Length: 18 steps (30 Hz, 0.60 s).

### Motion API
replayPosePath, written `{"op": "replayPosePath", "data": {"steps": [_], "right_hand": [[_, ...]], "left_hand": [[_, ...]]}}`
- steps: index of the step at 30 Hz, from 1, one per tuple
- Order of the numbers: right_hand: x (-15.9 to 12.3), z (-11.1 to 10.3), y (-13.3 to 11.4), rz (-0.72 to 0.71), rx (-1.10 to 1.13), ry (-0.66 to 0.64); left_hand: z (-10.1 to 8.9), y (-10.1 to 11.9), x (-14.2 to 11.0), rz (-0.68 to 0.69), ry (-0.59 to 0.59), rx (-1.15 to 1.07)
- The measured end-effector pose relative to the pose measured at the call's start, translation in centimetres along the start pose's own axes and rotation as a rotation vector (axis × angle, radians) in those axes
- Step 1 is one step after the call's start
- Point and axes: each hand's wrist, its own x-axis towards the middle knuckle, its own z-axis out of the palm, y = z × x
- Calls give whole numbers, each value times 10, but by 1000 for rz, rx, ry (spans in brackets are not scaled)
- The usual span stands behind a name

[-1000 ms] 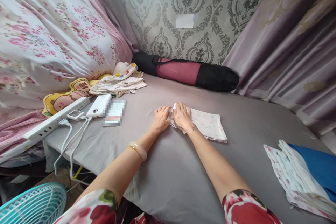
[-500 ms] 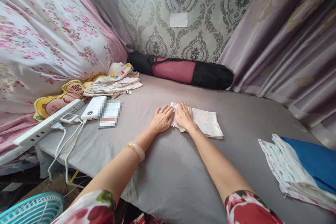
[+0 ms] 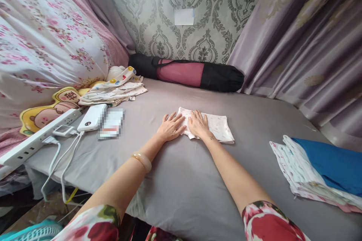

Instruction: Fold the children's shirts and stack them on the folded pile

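A folded white cloth with a faint print (image 3: 219,126) lies flat on the grey sheet (image 3: 181,180). It looks like a small garment, though its exact kind does not show. My right hand (image 3: 198,124) rests palm down on its left part, fingers stretched out. At the cloth's left edge lies my left hand (image 3: 171,127), flat with its fingers spread, partly on the sheet and touching the edge. Neither hand grips anything. A pale bangle (image 3: 142,161) circles my left wrist.
Folded clothes (image 3: 299,173) with a blue piece (image 3: 330,162) on top are stacked at right. At left are a loose clothes pile (image 3: 115,92), a power bank (image 3: 92,117), a power strip (image 3: 36,139) with cables and a blurred packet (image 3: 111,123). A black-and-pink rolled bag (image 3: 181,73) lies along the wall.
My left hand has shifted slightly away from my right, and its fingers are spread wider. My right hand stays flat on the cloth. The whole view has shifted a little.
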Motion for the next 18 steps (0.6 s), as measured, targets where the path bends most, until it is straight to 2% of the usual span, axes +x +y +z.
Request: {"op": "replayPosePath", "data": {"steps": [5, 8, 13, 18], "right_hand": [[-9, -7, 21, 59, -49, 44], [-15, -6, 30, 91, -69, 14], [-16, -1, 28, 95, -62, 28], [-17, -9, 31, 88, 12, -18]], "left_hand": [[3, -1, 0, 2, 16, 5], [4, -1, 0, 1, 21, 7], [6, -3, 0, -2, 20, 22], [8, -5, 0, 8, 24, 50]]}}
